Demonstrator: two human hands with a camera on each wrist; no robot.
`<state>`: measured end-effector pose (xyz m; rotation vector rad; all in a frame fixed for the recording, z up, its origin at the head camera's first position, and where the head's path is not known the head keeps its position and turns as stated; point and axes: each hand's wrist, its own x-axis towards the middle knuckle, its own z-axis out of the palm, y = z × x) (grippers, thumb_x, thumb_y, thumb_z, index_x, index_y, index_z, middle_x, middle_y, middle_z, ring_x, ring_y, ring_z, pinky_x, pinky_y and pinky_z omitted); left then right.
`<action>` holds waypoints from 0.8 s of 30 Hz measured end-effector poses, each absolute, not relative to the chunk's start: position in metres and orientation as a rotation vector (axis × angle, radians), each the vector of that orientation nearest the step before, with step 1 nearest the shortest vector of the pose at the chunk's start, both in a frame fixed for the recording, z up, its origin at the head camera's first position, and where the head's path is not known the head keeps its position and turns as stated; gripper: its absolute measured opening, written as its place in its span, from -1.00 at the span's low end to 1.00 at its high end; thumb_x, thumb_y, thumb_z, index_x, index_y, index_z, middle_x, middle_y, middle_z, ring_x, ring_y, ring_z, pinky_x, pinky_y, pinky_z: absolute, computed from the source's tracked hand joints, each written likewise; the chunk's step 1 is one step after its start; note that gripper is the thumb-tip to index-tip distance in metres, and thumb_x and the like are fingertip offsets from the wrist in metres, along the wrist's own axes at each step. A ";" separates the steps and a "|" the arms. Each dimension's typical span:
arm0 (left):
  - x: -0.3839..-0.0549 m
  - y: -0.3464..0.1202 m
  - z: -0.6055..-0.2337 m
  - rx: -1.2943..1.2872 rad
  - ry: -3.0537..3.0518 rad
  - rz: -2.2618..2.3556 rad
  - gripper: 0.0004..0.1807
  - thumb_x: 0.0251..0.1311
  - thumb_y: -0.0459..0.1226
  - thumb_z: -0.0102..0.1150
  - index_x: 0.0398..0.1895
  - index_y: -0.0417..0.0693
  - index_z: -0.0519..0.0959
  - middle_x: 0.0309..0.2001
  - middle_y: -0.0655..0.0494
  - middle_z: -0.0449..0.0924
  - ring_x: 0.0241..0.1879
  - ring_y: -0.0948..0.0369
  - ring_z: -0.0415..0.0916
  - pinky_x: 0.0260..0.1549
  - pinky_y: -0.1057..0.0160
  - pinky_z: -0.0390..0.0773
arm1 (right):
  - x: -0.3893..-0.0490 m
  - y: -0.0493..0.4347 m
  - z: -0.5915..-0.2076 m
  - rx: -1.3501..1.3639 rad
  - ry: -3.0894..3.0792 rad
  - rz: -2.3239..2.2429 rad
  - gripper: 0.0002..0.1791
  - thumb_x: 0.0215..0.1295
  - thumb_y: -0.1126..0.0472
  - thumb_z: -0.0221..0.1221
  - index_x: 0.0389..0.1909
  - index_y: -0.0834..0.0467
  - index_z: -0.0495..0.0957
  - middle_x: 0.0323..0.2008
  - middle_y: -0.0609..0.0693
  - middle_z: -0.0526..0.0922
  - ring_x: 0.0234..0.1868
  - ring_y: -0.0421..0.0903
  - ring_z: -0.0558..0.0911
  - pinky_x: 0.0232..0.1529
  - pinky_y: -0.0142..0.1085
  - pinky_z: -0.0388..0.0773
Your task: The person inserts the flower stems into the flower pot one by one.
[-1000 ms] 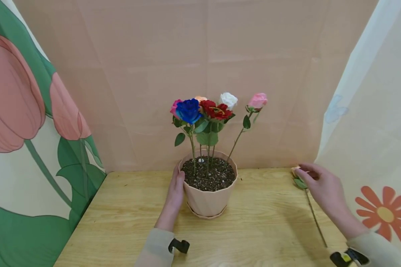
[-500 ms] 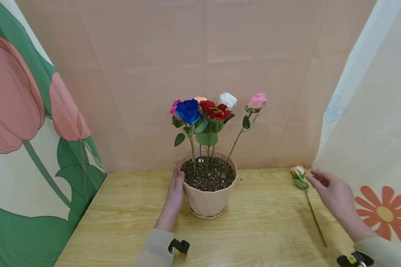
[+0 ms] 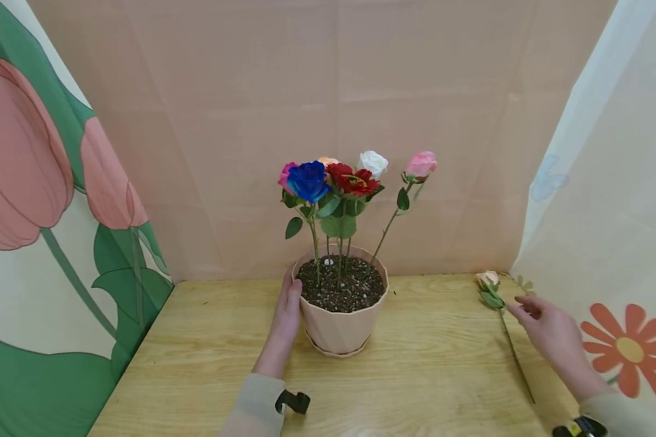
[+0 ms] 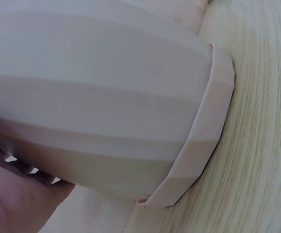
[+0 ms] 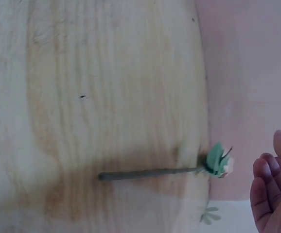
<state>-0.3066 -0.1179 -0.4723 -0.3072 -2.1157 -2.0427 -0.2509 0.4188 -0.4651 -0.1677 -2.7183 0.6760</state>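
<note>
A pink faceted flowerpot (image 3: 339, 331) filled with dark soil (image 3: 341, 290) stands at mid-table on its saucer (image 4: 199, 141). My left hand (image 3: 285, 309) holds it by the left side, thumb at the rim and fingers round the back; those fingers show partly in the left wrist view. At the table's right lies a single pale peach artificial rose (image 3: 488, 280), its bloom by the back wall and its thin stem (image 3: 516, 358) pointing toward me. Just right of that stem is my right hand (image 3: 549, 328), fingers loosely bent and holding nothing.
Several artificial flowers stand in the soil, among them a blue rose (image 3: 308, 182), a red flower (image 3: 354, 181), a white rose (image 3: 373, 164) and a pink rose (image 3: 421, 165) leaning right. Behind the wooden table (image 3: 426, 376) hangs a pink cloth (image 3: 240, 121); printed panels flank both sides.
My right hand has let go of the peach rose's bloom and drawn back right and toward me, leaving the rose lying on the table. The left hand and flowerpot have not moved.
</note>
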 end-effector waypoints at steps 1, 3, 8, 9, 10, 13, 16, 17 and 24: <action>-0.307 -0.118 -0.472 -0.308 -2.115 -2.040 -0.29 0.80 -0.01 -0.36 0.84 -0.05 -0.05 0.78 -0.17 -0.06 0.74 -0.18 -0.15 0.65 -0.34 -0.13 | -0.251 0.420 -0.467 -0.176 -2.725 0.673 -0.30 0.70 -0.18 0.16 0.35 0.42 0.59 -0.05 0.32 0.77 -0.35 -0.02 0.63 -0.53 -0.23 0.40; -0.306 -0.118 -0.472 -0.309 -2.114 -2.038 -0.29 0.80 -0.02 -0.34 0.84 -0.06 -0.05 0.78 -0.18 -0.05 0.74 -0.18 -0.14 0.65 -0.33 -0.12 | -0.252 0.423 -0.472 -0.194 -2.740 0.678 -0.29 0.71 -0.19 0.15 0.34 0.43 0.58 -0.06 0.31 0.76 -0.38 -0.06 0.59 -0.54 -0.22 0.39; -0.307 -0.118 -0.472 -0.321 -2.110 -2.031 -0.31 0.80 -0.05 -0.34 0.83 -0.09 -0.03 0.78 -0.19 -0.04 0.74 -0.18 -0.13 0.66 -0.32 -0.12 | -0.253 0.429 -0.484 -0.243 -2.775 0.702 -0.24 0.69 -0.24 0.14 0.33 0.43 0.58 -0.06 0.30 0.77 -0.34 -0.04 0.62 -0.47 -0.21 0.44; -0.307 -0.118 -0.472 -0.318 -2.114 -2.026 -0.31 0.80 -0.06 -0.34 0.83 -0.08 -0.03 0.78 -0.19 -0.03 0.74 -0.18 -0.13 0.66 -0.32 -0.12 | -0.254 0.430 -0.486 -0.247 -2.783 0.707 -0.24 0.69 -0.24 0.15 0.33 0.44 0.58 -0.05 0.31 0.77 -0.32 -0.01 0.64 -0.46 -0.20 0.46; -0.307 -0.118 -0.472 -0.326 -2.113 -2.021 -0.31 0.80 -0.07 -0.35 0.83 -0.09 -0.02 0.77 -0.20 -0.03 0.74 -0.19 -0.13 0.65 -0.33 -0.12 | -0.254 0.431 -0.488 -0.250 -2.789 0.711 -0.25 0.68 -0.23 0.16 0.33 0.44 0.59 -0.05 0.31 0.78 -0.29 0.02 0.67 -0.43 -0.19 0.48; -0.306 -0.119 -0.472 -0.325 -2.126 -1.999 -0.32 0.79 -0.06 -0.35 0.83 -0.07 -0.01 0.77 -0.20 -0.02 0.73 -0.20 -0.10 0.65 -0.34 -0.10 | -0.254 0.433 -0.493 -0.249 -2.811 0.720 -0.25 0.68 -0.22 0.17 0.31 0.47 0.59 -0.05 0.33 0.78 -0.19 0.17 0.73 -0.37 -0.12 0.56; -0.306 -0.119 -0.472 -0.321 -2.131 -1.991 -0.32 0.79 -0.05 -0.35 0.83 -0.06 0.00 0.77 -0.21 -0.02 0.73 -0.21 -0.09 0.65 -0.34 -0.09 | -0.255 0.436 -0.498 -0.256 -2.835 0.724 -0.23 0.67 -0.22 0.19 0.30 0.48 0.58 -0.04 0.36 0.77 -0.13 0.26 0.74 -0.32 -0.04 0.60; -0.306 -0.119 -0.472 -0.321 -2.130 -1.992 -0.32 0.79 -0.05 -0.35 0.83 -0.06 0.00 0.77 -0.21 -0.02 0.73 -0.21 -0.09 0.65 -0.34 -0.09 | -0.255 0.437 -0.499 -0.257 -2.842 0.723 -0.23 0.67 -0.22 0.19 0.30 0.49 0.58 -0.04 0.37 0.76 -0.13 0.27 0.74 -0.31 -0.02 0.62; -0.303 -0.118 -0.468 -0.301 -2.132 -1.998 -0.31 0.79 -0.06 -0.36 0.82 -0.11 0.00 0.76 -0.24 -0.01 0.72 -0.22 -0.08 0.65 -0.32 -0.08 | -0.254 0.441 -0.508 -0.236 -2.890 0.732 -0.27 0.68 -0.17 0.20 0.30 0.49 0.58 -0.02 0.37 0.77 -0.19 0.13 0.74 -0.33 -0.12 0.60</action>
